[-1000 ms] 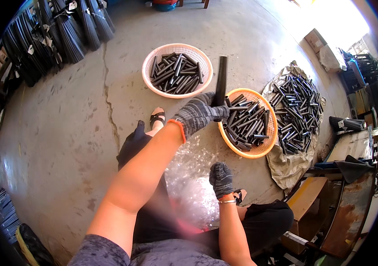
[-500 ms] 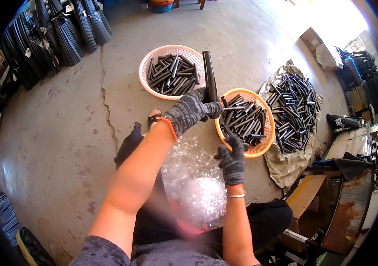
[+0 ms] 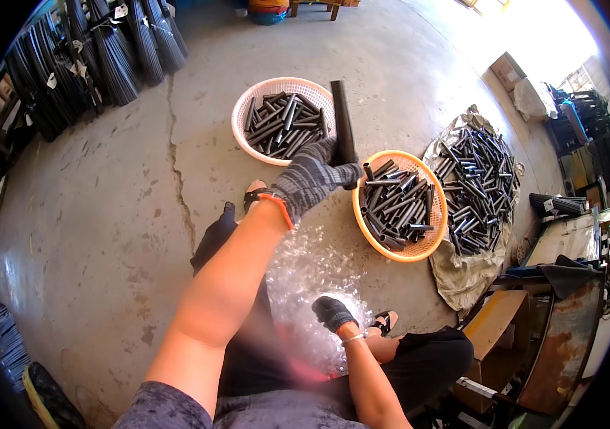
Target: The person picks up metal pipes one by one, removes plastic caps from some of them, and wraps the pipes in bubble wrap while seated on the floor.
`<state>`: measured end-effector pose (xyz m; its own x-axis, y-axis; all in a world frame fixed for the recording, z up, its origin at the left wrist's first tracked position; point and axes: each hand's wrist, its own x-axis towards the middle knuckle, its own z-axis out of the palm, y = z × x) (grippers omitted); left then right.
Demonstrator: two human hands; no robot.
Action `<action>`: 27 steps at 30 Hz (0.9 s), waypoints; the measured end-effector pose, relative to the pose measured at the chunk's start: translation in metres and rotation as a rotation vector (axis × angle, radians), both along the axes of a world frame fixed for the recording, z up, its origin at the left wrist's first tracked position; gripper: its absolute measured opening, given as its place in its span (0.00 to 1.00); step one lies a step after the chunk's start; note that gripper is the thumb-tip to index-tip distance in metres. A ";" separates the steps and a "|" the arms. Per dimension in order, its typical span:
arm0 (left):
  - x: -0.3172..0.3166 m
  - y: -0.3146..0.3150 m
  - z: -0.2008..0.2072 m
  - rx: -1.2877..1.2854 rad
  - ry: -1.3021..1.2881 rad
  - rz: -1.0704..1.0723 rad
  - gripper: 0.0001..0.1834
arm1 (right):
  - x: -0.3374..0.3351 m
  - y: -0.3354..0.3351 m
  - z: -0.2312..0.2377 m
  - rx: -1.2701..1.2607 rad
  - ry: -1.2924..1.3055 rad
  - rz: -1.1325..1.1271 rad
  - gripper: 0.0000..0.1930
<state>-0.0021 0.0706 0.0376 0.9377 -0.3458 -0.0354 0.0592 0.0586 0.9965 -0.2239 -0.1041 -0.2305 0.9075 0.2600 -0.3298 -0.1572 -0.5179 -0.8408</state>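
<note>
My left hand (image 3: 315, 174), in a grey striped knit glove, is wrapped round the lower end of a black tube (image 3: 344, 121). The tube stands nearly upright between two baskets. My right hand (image 3: 333, 313), in a dark glove, is at a heap of crinkled clear plastic pieces (image 3: 312, 264) in front of me. Its fingers look curled together, and whatever they hold is hidden. Short black tubes fill much of the pink basket (image 3: 239, 123) beyond my left hand. More of them lie in the orange basket (image 3: 439, 227) to the right.
Beyond the orange basket, a large pile of black tubes (image 3: 480, 189) lies on a beige sheet (image 3: 455, 286). Bundles of long dark rods (image 3: 108, 53) stand at the far left. An open cardboard box (image 3: 494, 325) and a rusty metal panel (image 3: 562, 343) are at the right, near my knee.
My right hand has moved from the near edge of the orange basket down to the clear plastic heap. My left hand still holds the black tube in about the same place.
</note>
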 end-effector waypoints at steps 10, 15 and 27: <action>-0.011 -0.010 -0.021 0.401 -0.179 -0.415 0.14 | 0.114 -0.004 0.197 0.635 -0.192 -0.694 0.16; -0.029 -0.019 -0.010 1.210 -0.310 -1.081 0.21 | 0.087 0.007 0.165 1.104 0.144 -0.901 0.14; -0.025 -0.015 -0.017 1.158 -0.428 -0.367 0.25 | 0.158 0.036 0.079 1.523 0.373 -0.946 0.16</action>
